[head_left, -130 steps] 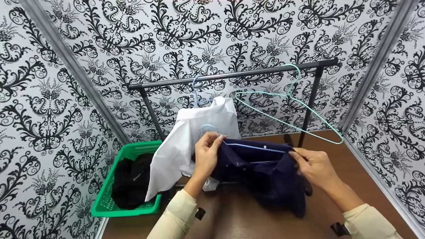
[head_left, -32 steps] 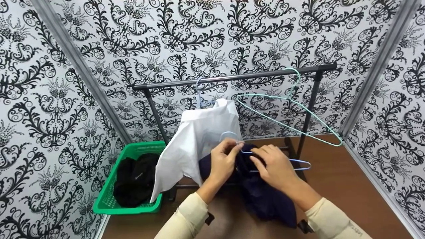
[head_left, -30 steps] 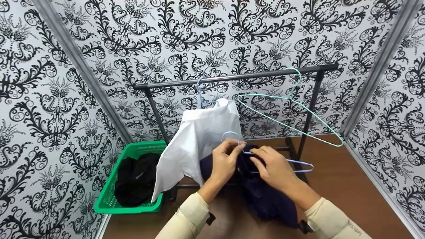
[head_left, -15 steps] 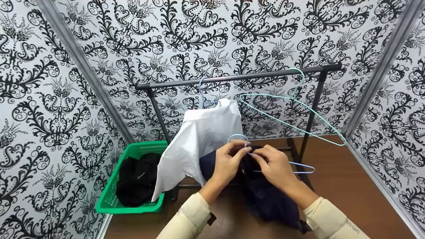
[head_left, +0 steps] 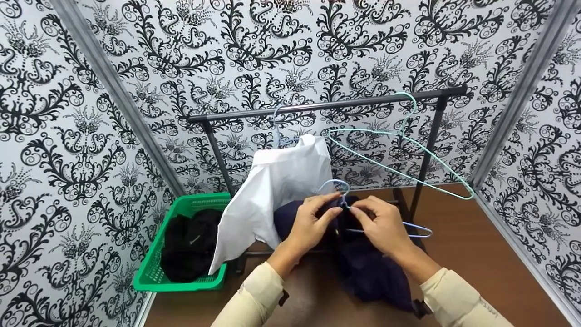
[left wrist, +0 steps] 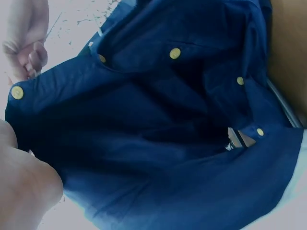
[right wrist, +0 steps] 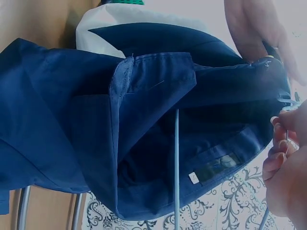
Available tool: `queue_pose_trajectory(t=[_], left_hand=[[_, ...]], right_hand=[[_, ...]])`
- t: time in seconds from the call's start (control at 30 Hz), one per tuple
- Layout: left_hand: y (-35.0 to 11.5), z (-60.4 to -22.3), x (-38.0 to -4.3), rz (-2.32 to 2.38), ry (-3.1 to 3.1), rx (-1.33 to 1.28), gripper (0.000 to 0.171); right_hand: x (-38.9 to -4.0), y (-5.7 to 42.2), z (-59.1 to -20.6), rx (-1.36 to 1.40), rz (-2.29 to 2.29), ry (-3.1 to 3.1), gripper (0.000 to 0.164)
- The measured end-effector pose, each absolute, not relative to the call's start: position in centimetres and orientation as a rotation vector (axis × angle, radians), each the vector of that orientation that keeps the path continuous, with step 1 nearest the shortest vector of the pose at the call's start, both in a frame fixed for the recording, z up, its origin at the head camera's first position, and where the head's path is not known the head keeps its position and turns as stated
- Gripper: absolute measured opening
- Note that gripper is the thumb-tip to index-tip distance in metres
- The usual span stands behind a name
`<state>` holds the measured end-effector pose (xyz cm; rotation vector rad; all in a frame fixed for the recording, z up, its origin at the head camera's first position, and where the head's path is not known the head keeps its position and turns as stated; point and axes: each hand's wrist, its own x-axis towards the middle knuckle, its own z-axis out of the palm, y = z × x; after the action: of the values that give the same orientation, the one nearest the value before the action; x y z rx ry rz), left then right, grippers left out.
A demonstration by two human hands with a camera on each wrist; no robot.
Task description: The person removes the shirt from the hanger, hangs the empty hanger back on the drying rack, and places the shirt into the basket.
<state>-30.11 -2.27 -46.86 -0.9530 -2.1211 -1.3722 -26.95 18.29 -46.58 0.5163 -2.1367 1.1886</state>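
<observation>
Step in hand, as we judge it: seating the navy shirt (head_left: 373,272) on the blue hanger (right wrist: 176,158). One end of the hanger sticks out bare beyond the right hand (head_left: 386,226), so we take the fitting as unfinished. The next move calls for keeping the neck steady while that free end is worked inside the matching shoulder; the loose cloth could slide off meanwhile.

Position: the shirt hangs below both hands, above the table (head_left: 476,236) and in front of the white shirt (head_left: 295,165). The hook points up, well below the rail of the rack (head_left: 331,105).

Pose: forearms reach in from either side and the fingertips nearly meet at the hanger's neck. The left hand (head_left: 313,222) pinches the shirt's neck edge there between thumb and forefinger; we cannot tell whether it also holds wire. The right hand, fingers curled, grasps the hanger just beside its neck, perhaps with some cloth.
</observation>
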Motion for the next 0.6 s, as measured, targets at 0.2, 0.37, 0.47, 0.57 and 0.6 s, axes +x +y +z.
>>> queue_pose_trajectory(t=[0.2,0.37,0.47,0.57,0.6], left_hand=[[-2.57,-47.35,-30.38,-1.226,-2.165,-0.989,0.034],[-2.56,-47.36,-30.13,-1.186,-2.173,-0.985,0.029],[-2.52,-47.1,-29.8,-1.149,-2.195,-0.967,0.026],[-2.57,-46.9,-29.59,-1.108,-2.208,-0.953,0.024],[-2.6,-46.86,-29.55,-1.101,-2.206,-0.951,0.024]], right_hand=[[-26.5,18.75,-46.48,0.523,1.213,-2.144,0.013],[-26.22,19.08,-46.78,0.561,1.205,-2.109,0.014],[-26.14,19.22,-46.88,0.579,1.224,-2.077,0.013],[-26.15,19.29,-46.83,0.59,1.24,-2.049,0.013],[-26.16,19.32,-46.81,0.592,1.239,-2.043,0.014]])
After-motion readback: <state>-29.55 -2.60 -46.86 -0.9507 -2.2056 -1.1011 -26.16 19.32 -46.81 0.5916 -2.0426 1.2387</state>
